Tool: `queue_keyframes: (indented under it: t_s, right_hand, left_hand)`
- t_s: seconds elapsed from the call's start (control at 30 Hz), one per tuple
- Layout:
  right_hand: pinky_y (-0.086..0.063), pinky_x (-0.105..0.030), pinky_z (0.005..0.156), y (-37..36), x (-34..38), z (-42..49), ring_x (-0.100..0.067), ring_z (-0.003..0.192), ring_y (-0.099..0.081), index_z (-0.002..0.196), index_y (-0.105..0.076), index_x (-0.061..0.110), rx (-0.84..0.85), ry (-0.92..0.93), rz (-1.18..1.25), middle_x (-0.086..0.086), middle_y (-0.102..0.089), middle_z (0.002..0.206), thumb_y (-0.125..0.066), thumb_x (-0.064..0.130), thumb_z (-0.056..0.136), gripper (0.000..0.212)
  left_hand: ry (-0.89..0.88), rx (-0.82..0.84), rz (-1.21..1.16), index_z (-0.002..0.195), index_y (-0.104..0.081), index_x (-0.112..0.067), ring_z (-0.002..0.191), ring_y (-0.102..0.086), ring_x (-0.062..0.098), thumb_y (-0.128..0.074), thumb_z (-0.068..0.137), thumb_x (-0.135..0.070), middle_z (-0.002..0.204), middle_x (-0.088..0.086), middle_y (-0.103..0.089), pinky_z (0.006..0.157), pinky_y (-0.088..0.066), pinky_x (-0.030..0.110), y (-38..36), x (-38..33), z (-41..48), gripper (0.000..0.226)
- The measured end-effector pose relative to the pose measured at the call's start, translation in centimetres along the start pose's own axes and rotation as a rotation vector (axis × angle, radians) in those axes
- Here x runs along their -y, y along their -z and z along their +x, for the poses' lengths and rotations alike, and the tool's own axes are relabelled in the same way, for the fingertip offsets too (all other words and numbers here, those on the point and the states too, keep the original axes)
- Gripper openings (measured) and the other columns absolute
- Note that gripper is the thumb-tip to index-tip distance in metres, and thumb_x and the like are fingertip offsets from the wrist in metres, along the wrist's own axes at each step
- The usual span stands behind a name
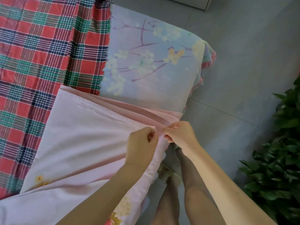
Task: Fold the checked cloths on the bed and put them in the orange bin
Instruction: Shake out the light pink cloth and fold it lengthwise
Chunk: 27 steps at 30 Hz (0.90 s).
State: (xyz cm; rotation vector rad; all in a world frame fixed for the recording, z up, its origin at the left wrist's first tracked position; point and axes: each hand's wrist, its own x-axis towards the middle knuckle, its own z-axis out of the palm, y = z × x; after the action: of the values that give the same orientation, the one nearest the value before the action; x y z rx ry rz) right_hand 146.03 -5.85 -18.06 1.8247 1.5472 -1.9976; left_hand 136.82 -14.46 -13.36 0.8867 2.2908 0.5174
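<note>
A red, green and blue checked cloth (pixel 40 51) lies spread flat over the left part of the bed, its frayed edge running down the middle of the view. In front of it a pale pink sheet (pixel 84 127) with flower prints covers the near bed. My left hand (pixel 141 142) and my right hand (pixel 178 135) meet at the pink sheet's right corner by the bed's edge, and each pinches the fabric there. Neither hand touches the checked cloth. No orange bin is in view.
A light blue bed cover with a blossom print (pixel 149 62) and a pink lace trim hangs over the bed's far right corner. Grey tiled floor (pixel 243 62) lies to the right. A leafy green plant (pixel 279 159) stands at the right edge. My legs and sandalled feet are below.
</note>
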Motion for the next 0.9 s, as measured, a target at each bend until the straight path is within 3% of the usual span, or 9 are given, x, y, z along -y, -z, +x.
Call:
queue_keyframes:
  t_s: [0.07,0.17,0.27,0.47,0.53,0.67,0.73,0.8,0.9]
  right_hand:
    - [-0.04,-0.026,0.056,0.4,0.4,-0.6,-0.02,0.053,-0.044,0.066,-0.066,-0.01,0.055,0.026,-0.009,-0.017,-0.055,0.057,-0.07,0.015,0.079,0.028]
    - [-0.039,-0.03,0.059,0.5,0.1,-0.6,-0.02,0.054,-0.042,0.056,-0.059,-0.007,0.096,0.035,-0.058,-0.021,-0.051,0.058,-0.07,0.017,0.079,0.035]
    - [-0.041,-0.032,0.06,0.4,0.0,-0.1,-0.02,0.059,-0.045,0.071,-0.062,-0.013,0.155,0.028,-0.116,-0.014,-0.051,0.062,-0.07,0.018,0.078,0.033]
    - [-0.024,-0.021,0.046,0.4,0.5,-0.2,-0.017,0.052,-0.03,0.058,-0.051,0.007,0.198,0.143,-0.343,-0.009,-0.036,0.056,-0.062,0.021,0.087,0.034]
    - [-0.024,-0.021,0.045,0.4,0.5,-0.1,-0.016,0.05,-0.03,0.057,-0.052,0.005,0.194,0.181,-0.392,-0.006,-0.035,0.053,-0.062,0.022,0.086,0.036]
    - [-0.029,-0.013,0.042,0.5,0.6,-0.4,-0.009,0.044,-0.038,0.064,-0.067,0.006,0.257,0.213,-0.474,0.003,-0.046,0.047,-0.061,0.019,0.086,0.027]
    - [-0.041,-0.021,0.05,0.5,0.0,-0.4,-0.015,0.056,-0.051,0.076,-0.069,0.006,0.25,0.207,-0.499,-0.001,-0.057,0.06,-0.056,0.02,0.09,0.024]
    - [-0.052,-0.033,0.07,0.8,-1.4,0.3,-0.024,0.085,-0.061,0.102,-0.069,0.01,0.04,0.201,-0.558,-0.005,-0.067,0.094,-0.052,0.021,0.091,0.023]
    - [-0.048,-0.036,0.08,1.2,-4.5,2.3,-0.027,0.105,-0.053,0.131,-0.047,0.014,-0.226,0.22,-0.703,-0.007,-0.055,0.121,-0.057,0.022,0.088,0.044]
  left_hand:
    - [0.034,-0.022,-0.03,0.058,-0.049,-0.024,0.052,-0.046,0.009,-0.055,0.092,-0.022,0.056,-0.011,-0.051,0.054,-0.036,0.005,-1.0,-0.6,-0.3,0.035]
    - [0.05,-0.098,-0.078,0.071,-0.059,-0.016,0.063,-0.053,0.01,-0.056,0.091,-0.016,0.067,-0.007,-0.058,0.057,-0.041,0.011,-2.7,-0.6,-1.1,0.021]
    - [0.048,-0.129,-0.133,0.073,-0.056,-0.016,0.067,-0.055,0.011,-0.057,0.09,-0.012,0.07,-0.006,-0.057,0.063,-0.044,0.012,-3.4,-0.3,-2.8,0.018]
    - [0.172,-0.13,-0.155,0.074,-0.056,-0.02,0.066,-0.055,0.006,-0.057,0.091,-0.015,0.071,-0.01,-0.058,0.058,-0.04,0.001,-3.8,-0.4,-1.8,0.018]
    - [0.185,-0.084,-0.125,0.073,-0.052,-0.022,0.063,-0.053,0.007,-0.06,0.089,-0.019,0.07,-0.01,-0.056,0.056,-0.04,0.005,-3.9,-0.7,-1.3,0.018]
    - [0.129,0.039,0.04,0.068,-0.037,-0.026,0.054,-0.042,0.009,-0.061,0.089,-0.022,0.065,-0.013,-0.044,0.07,-0.046,0.023,-3.5,-0.6,-0.8,0.032]
    - [0.112,0.049,0.057,0.062,-0.031,-0.029,0.052,-0.041,0.01,-0.056,0.092,-0.02,0.063,-0.01,-0.044,0.064,-0.045,0.02,-3.3,-0.2,-0.6,0.039]
    - [0.075,0.051,0.061,0.06,-0.03,-0.027,0.051,-0.042,0.011,-0.052,0.093,-0.019,0.059,-0.007,-0.044,0.052,-0.034,0.013,-3.2,0.0,-0.4,0.04]
    - [0.087,0.062,0.028,0.06,-0.033,-0.021,0.055,-0.054,0.022,-0.049,0.09,-0.013,0.055,0.003,-0.049,0.051,-0.039,0.026,-3.6,0.6,0.2,0.035]
